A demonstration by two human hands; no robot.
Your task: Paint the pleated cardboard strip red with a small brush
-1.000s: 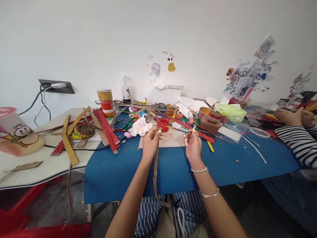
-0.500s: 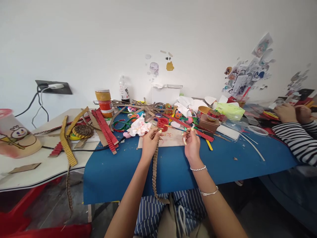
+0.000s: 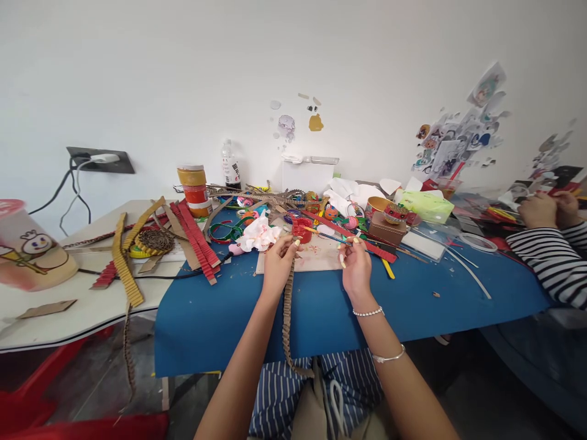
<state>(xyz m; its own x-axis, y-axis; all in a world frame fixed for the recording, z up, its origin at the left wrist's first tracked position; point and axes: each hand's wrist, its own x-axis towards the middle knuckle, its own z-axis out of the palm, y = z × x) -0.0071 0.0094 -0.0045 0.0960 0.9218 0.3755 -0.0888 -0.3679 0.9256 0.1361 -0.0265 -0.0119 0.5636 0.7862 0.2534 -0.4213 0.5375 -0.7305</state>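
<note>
My left hand (image 3: pixel 279 263) is closed, pinching the upper end of a brown corrugated cardboard strip (image 3: pixel 287 311). The strip hangs over the blue table's front edge and its lower end curls at my lap. Opposite it, my right hand (image 3: pixel 356 269) has its thumb and fingertips drawn together at a slim paintbrush (image 3: pixel 326 235) with a blue handle. The brush's pale tip points left, near a red tub (image 3: pixel 301 230). Beneath both hands' fingertips lies a pale board (image 3: pixel 318 258) with red smears. Left of it sits a crumpled, red-stained tissue (image 3: pixel 259 233).
Red corrugated strips (image 3: pixel 192 235), yellow strips (image 3: pixel 120 263) and a paint jar (image 3: pixel 192 189) crowd the left. A brown box (image 3: pixel 386 228), a green tissue pack (image 3: pixel 426 205) and a tape roll (image 3: pixel 477 241) are right. A co-worker's striped sleeve (image 3: pixel 548 260) is at far right.
A small white bit at my right fingertips no longer shows, and more of the paintbrush is visible. My left hand keeps its place on the strip. The co-worker's hands have shifted slightly right.
</note>
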